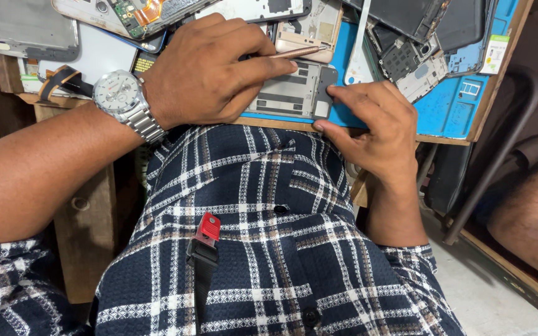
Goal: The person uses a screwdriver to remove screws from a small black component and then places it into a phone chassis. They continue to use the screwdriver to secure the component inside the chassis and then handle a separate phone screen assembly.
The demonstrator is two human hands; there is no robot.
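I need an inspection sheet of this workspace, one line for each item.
Surface: blue work mat on a wooden bench, mostly covered.
Job's things: grey opened phone frame flat at the near edge; thin copper-coloured tool over it.
Clutter: opened phones, back covers and a green circuit board piled behind.
Hands: left hand holds the tool; right hand presses the frame's right end.
Cables: orange flex ribbon on one board.
Surroundings: dark metal chair frame at right.
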